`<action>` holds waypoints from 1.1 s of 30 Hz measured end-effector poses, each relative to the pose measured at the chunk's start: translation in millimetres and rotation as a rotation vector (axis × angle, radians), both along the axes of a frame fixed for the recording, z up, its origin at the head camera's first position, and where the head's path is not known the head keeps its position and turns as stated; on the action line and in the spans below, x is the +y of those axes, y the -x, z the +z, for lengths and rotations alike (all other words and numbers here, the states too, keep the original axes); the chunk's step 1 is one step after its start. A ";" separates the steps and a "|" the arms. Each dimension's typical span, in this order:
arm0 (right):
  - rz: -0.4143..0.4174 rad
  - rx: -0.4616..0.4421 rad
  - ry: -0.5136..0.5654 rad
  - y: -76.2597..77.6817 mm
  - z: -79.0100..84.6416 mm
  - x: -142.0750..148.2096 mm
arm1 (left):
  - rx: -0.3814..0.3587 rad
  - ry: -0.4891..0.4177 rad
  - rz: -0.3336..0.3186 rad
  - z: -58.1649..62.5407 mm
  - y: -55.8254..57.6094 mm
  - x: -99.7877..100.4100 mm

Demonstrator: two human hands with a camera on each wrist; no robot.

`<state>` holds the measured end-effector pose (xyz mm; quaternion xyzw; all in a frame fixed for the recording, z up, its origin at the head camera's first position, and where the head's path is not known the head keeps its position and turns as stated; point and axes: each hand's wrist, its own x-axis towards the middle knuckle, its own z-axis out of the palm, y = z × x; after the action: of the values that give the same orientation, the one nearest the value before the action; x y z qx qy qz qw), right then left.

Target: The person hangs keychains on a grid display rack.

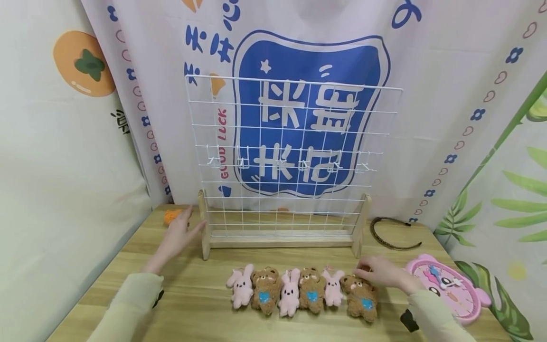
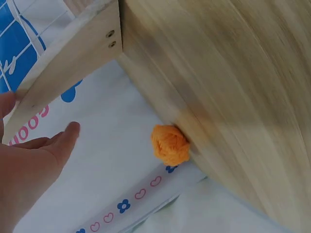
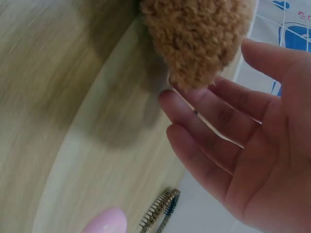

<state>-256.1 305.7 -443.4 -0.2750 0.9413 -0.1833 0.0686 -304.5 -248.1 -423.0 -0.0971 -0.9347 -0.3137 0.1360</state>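
My left hand (image 1: 179,232) is beside the left wooden post (image 1: 204,228) of a white wire grid rack (image 1: 299,190), its thumb right at the post and its fingers spread behind. Past those fingers lies an orange fuzzy ball (image 2: 170,145). The right hand (image 1: 382,273) is at the head of the rightmost brown plush bear (image 1: 362,301); up close its fingers are loosely bent near the fur (image 3: 199,39), thumb apart. To the left of that bear, pink plush bunnies (image 1: 289,293) and other brown bears (image 1: 312,292) alternate in a row.
Several white hooks (image 1: 282,165) hang across the grid. A dark beaded headband (image 1: 378,235) and a pink clock (image 1: 448,287) lie at the right of the wooden table (image 1: 192,304). Printed curtain cloth (image 1: 427,118) hangs close behind the rack.
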 end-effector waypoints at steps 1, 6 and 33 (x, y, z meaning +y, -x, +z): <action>0.006 0.001 0.001 0.5 -1.0 -1.2 | 0.006 -0.012 -0.003 0.0 0.4 0.8; 0.033 -0.007 0.007 3.1 -4.5 -4.3 | 0.006 -0.112 -0.045 0.2 2.2 5.3; -0.055 -0.139 0.023 8.8 -10.2 -12.9 | 0.041 -0.135 -0.003 -11.2 5.8 17.1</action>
<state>-264.8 292.8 -453.6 -0.2363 0.9393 -0.2148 0.1254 -310.3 -231.0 -434.2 -0.0955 -0.9084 -0.3741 0.1607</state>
